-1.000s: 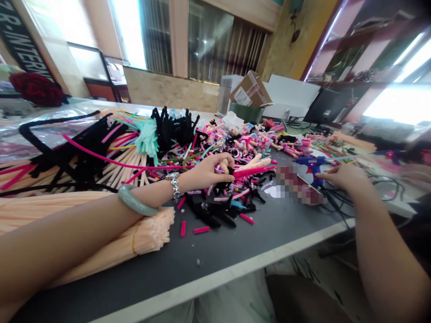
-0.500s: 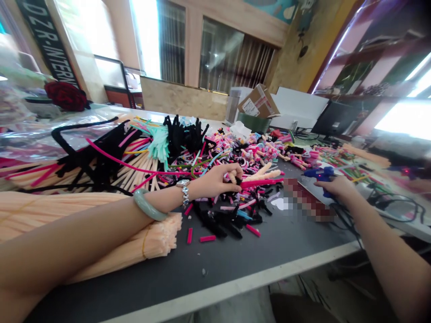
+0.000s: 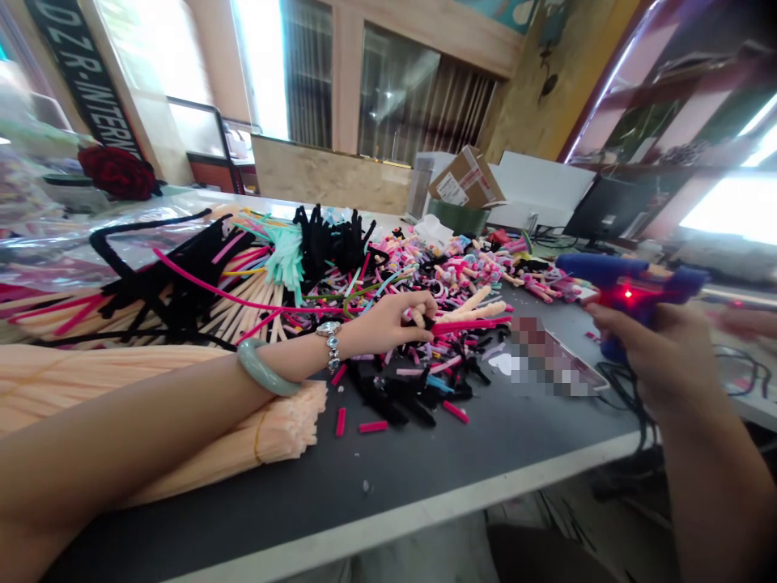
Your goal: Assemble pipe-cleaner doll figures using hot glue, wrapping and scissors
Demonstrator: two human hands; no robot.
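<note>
Between the pinched fingers (image 3: 427, 303) of the left hand (image 3: 388, 322) is a small bunch of fuzzy peach, black and hot-pink stems (image 3: 477, 312), its free ends pointing right over the worktop (image 3: 425, 474). The right hand (image 3: 668, 352), its fingers wrapped around the grip, holds up a blue plastic glue gun (image 3: 610, 278) with a lit red lamp. On the left wrist sit a silver link bracelet (image 3: 333, 348) and, farther up, a smooth pale-green bangle (image 3: 265, 371). Beneath that forearm lies a thick bundle of straight peach stems (image 3: 288, 429). Short hot-pink fuzzy pieces (image 3: 372, 427) and black fuzzy offcuts (image 3: 388, 397) are scattered near the left hand. Beyond them stand a mint-green fuzzy bunch (image 3: 282, 255) and a tilted brown cardboard box (image 3: 467, 180).
</note>
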